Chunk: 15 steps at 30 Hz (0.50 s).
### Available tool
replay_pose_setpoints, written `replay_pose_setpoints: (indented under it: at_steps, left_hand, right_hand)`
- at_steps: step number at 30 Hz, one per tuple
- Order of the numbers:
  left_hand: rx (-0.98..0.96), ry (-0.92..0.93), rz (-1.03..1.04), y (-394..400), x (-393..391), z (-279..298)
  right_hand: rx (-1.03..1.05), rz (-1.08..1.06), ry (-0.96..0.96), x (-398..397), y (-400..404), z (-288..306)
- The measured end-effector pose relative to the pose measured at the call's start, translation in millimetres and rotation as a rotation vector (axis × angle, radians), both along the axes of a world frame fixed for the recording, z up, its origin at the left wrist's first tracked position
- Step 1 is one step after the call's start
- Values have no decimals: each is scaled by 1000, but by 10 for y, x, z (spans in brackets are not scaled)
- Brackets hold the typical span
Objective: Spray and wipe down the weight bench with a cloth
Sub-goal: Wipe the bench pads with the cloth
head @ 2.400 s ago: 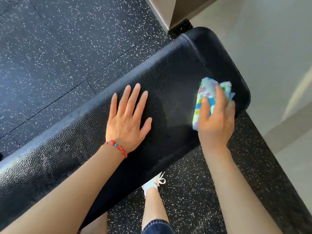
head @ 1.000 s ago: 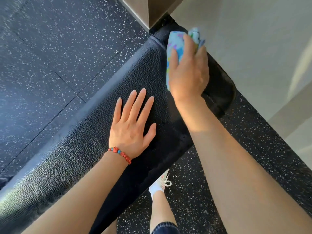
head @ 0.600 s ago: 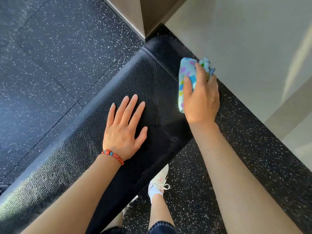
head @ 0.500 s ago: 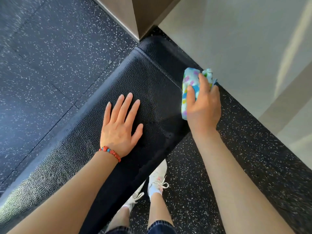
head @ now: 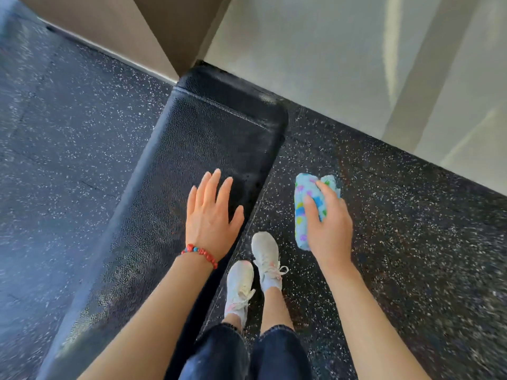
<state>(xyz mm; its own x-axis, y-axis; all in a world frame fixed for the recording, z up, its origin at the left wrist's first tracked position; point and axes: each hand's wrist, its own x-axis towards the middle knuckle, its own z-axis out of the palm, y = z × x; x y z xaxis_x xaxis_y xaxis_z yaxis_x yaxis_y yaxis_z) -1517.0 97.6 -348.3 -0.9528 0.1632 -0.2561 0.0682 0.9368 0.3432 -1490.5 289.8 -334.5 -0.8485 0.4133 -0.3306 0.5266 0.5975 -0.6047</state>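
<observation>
The person's shoes (head: pixel 259 270) are standing on the speckled floor (head: pixel 411 242) beside the weight bench (head: pixel 192 138). The left hand (head: pixel 211 218), fingers straight and slightly apart, is hovering over or resting on the pad; contact is unclear. The right hand (head: pixel 327 223), fingers curled around the bunched cloth (head: pixel 307 198), is now carrying it off the bench end, suggesting that end is wiped.

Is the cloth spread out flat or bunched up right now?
Bunched up. The cloth is a folded wad gripped in the right hand, held off the bench, over the floor.
</observation>
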Motion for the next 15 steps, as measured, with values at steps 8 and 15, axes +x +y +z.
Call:
replay_pose_setpoints:
  at_steps: [8,15]
  left_hand:
    - [16,39,-290,463,445,872]
    - [22,88,-481,980,596,1521]
  right_hand:
    - [-57,-258,23,837,238,754]
    - [-47,-536,85,1368,667,1377]
